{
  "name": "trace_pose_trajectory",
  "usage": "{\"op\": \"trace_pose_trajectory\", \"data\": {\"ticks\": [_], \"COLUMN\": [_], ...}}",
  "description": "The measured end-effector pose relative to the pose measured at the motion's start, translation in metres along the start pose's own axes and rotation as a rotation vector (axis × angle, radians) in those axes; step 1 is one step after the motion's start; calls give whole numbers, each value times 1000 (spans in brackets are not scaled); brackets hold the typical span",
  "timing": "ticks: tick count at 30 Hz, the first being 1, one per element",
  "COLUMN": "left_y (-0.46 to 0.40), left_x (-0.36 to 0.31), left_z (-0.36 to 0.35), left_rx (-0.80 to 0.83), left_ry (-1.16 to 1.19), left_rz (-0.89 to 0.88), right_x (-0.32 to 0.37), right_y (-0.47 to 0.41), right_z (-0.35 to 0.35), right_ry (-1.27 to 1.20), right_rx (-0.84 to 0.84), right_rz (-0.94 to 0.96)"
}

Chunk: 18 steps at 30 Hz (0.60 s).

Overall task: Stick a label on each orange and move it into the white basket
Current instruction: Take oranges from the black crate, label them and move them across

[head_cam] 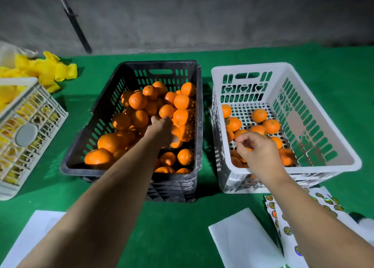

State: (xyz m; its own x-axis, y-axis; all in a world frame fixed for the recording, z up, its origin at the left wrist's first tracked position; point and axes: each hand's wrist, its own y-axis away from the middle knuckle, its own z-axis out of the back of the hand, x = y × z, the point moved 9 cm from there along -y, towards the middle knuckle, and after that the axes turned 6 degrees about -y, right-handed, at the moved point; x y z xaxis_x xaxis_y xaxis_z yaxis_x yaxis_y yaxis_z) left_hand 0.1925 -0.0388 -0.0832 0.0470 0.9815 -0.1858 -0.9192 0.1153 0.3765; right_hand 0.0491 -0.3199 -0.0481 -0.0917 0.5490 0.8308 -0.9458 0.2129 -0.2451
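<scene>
The right hand hovers over the near left corner of the white basket, its fingers curled, thumb and forefinger pinching a small dark label that is too small to read. The left hand reaches into the black crate, its fingers buried among the oranges; whether they grip a fruit cannot be told. The crate is heaped mostly toward its far and left sides. About a dozen labelled oranges lie in the white basket's left half; several are hidden behind the right hand and the near wall. The right half shows bare floor. The two containers stand close together on the green bench, a narrow gap between them. Sticker sheets, partly covered by the right forearm, run off the lower right edge.
</scene>
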Motion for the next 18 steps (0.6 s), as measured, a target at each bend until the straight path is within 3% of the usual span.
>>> {"op": "trace_pose_trajectory", "data": {"ticks": [4, 7, 11, 18], "left_y": [74, 151, 196, 218], "left_x": [-3, 1, -11, -26], "left_z": [51, 45, -1, -13], "left_rx": [-447, -597, -463, -428], "left_ry": [516, 810, 1049, 920], "left_rz": [-275, -401, -400, -431], "right_x": [-13, -9, -5, 3], "right_y": [-1, 2, 6, 7], "right_z": [3, 3, 3, 9], "right_ry": [-206, -236, -223, -314], "right_rx": [60, 114, 194, 145], "right_rz": [-120, -98, -83, -66]}}
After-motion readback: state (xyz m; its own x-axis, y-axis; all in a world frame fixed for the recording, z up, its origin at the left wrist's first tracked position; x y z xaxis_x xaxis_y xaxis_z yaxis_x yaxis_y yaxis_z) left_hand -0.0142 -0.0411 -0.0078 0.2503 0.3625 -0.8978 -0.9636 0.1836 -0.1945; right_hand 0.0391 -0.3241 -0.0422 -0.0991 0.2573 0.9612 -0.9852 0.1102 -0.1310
